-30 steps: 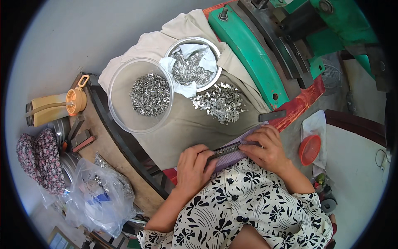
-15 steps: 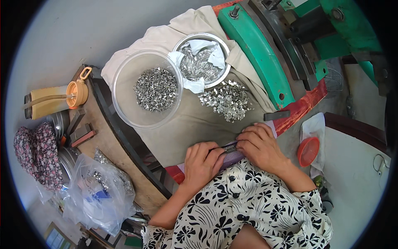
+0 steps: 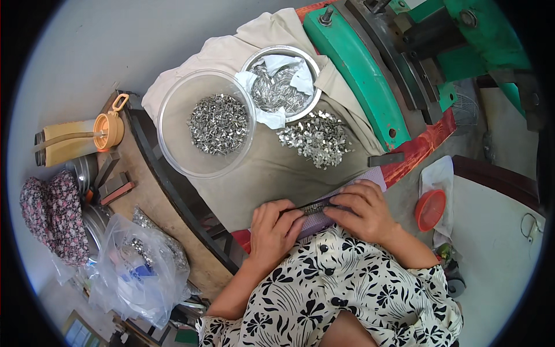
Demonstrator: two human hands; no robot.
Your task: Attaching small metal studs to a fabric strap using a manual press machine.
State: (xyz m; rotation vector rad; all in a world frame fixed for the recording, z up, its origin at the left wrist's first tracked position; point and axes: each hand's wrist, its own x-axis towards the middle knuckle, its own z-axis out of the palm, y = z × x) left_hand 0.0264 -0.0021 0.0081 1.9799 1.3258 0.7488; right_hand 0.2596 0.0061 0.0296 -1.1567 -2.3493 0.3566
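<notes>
At the near edge of the table, my left hand (image 3: 274, 226) and my right hand (image 3: 365, 211) grip the two ends of a narrow dark strip (image 3: 314, 207). Small metal pieces seem to sit in a row along its middle, though my fingers cover both ends. Beneath it lies a lilac patterned cloth (image 3: 374, 175). Just beyond my hands, a loose pile of small shiny metal pieces (image 3: 317, 140) rests on the beige cloth. Farther left, a clear plastic tub (image 3: 167, 147) holds many small metal parts. A steel bowl (image 3: 317, 75) behind the pile contains thin metal pins on white paper.
A green machine (image 3: 358, 78) with a dark metal head occupies the far right. A small dark bar (image 3: 386, 160) lies by its base. On the left stand a wooden bench (image 3: 156, 220), an orange-lidded container (image 3: 108, 130) and a clear plastic bag (image 3: 130, 289). A red basket (image 3: 430, 210) is at right.
Both hands have shifted slightly left with the strip. My right fingers have spread a little along it, and more of its middle shows between the hands.
</notes>
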